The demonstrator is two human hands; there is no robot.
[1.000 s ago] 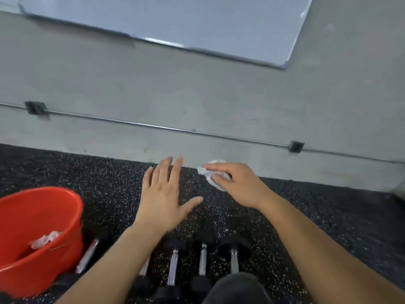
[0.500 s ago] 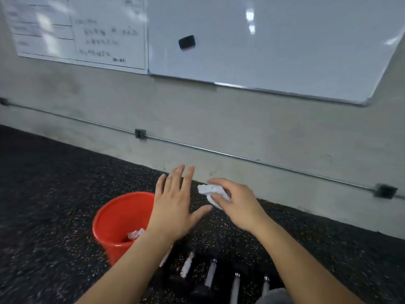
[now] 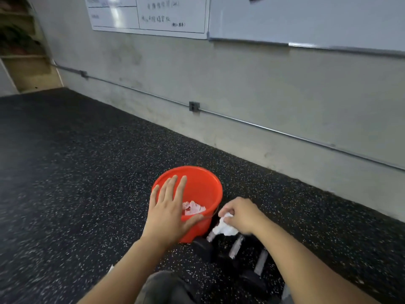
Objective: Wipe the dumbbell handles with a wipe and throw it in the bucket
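An orange bucket point(image 3: 203, 183) stands on the floor with a crumpled used wipe point(image 3: 194, 208) inside. My left hand point(image 3: 168, 210) hovers flat over the bucket's near-left rim, fingers spread, holding nothing. My right hand point(image 3: 242, 215) sits just right of the bucket, pinching a crumpled white wipe point(image 3: 225, 228) that hangs below the fingers. Under it, several black dumbbells with chrome handles point(image 3: 236, 246) lie side by side on the floor, partly hidden by my right forearm.
Black speckled rubber floor point(image 3: 87, 172) stretches to the left. A grey concrete wall point(image 3: 263, 95) with a metal conduit runs behind, whiteboards above it. My dark-clothed knee point(image 3: 166, 288) shows at the bottom edge. Wooden shelving stands far left.
The view has swung left and down, bringing the bucket to the centre. My right hand with the wipe has dropped beside the bucket's rim; my left hand has come over the bucket.
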